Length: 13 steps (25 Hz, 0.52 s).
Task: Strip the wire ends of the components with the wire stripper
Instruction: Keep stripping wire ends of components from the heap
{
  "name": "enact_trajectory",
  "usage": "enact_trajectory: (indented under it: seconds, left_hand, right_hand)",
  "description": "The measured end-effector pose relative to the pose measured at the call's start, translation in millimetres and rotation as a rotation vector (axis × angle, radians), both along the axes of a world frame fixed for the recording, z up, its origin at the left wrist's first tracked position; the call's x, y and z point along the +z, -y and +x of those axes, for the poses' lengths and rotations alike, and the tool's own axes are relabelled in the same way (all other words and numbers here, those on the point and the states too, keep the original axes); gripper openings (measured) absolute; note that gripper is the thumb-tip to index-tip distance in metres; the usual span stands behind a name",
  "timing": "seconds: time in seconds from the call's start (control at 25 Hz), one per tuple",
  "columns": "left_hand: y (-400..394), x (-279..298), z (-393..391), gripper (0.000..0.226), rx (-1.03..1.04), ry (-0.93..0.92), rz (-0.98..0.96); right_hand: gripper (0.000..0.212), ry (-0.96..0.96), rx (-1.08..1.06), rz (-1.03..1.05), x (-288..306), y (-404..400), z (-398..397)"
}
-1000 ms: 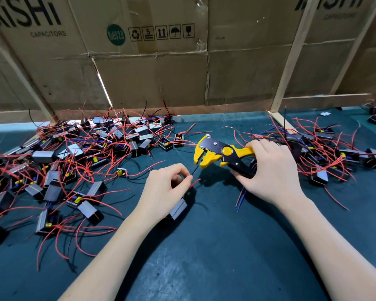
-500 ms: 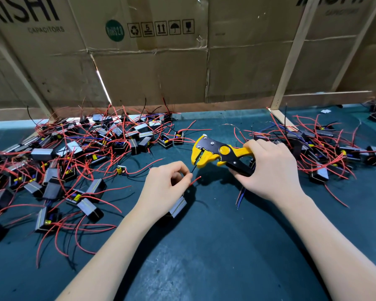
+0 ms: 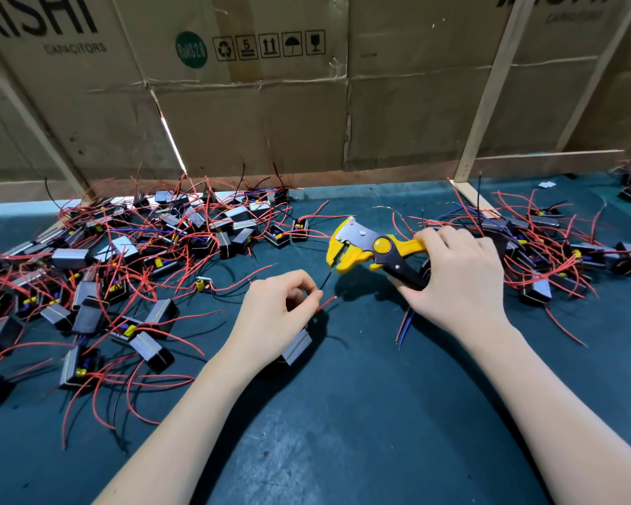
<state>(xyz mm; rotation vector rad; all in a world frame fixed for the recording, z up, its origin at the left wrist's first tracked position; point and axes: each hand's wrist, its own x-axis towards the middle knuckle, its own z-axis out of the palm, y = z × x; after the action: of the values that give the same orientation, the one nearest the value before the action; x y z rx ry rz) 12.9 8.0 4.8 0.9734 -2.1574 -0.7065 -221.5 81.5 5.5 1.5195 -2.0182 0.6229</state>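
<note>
My right hand [image 3: 456, 282] grips the handles of a yellow and black wire stripper [image 3: 368, 249], its jaws pointing left and down. My left hand [image 3: 275, 311] pinches the wires of a small grey-black component [image 3: 297, 346] that hangs under the palm. A thin black wire [image 3: 325, 279] rises from my left fingers to just below the stripper's jaws. A red wire end [image 3: 328, 303] sticks out to the right of my fingertips. Whether the black wire's tip is inside the jaws I cannot tell.
A large heap of components with red wires [image 3: 117, 271] covers the dark green mat [image 3: 343, 431] on the left. A second heap [image 3: 547, 249] lies behind my right hand. Cardboard panels [image 3: 255, 122] and a wooden strut [image 3: 489, 96] wall off the back.
The stripper's jaws have tilted slightly downward toward the black wire. My left hand has stayed in place with the component.
</note>
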Motion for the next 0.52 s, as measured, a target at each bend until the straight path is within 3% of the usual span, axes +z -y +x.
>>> enact_trajectory:
  seconds: [0.2,0.52]
  left_hand:
    - [1.3,-0.8,-0.2,0.018,0.005,0.017,-0.004]
    - [1.4,-1.6,-2.0,0.019,0.025,0.031,-0.005]
  right_hand:
    - [0.055,0.006,-0.056,-0.031,-1.8,-0.5,-12.4]
    - [0.050,-0.047,0.081,-0.002,0.6,-0.3,1.4]
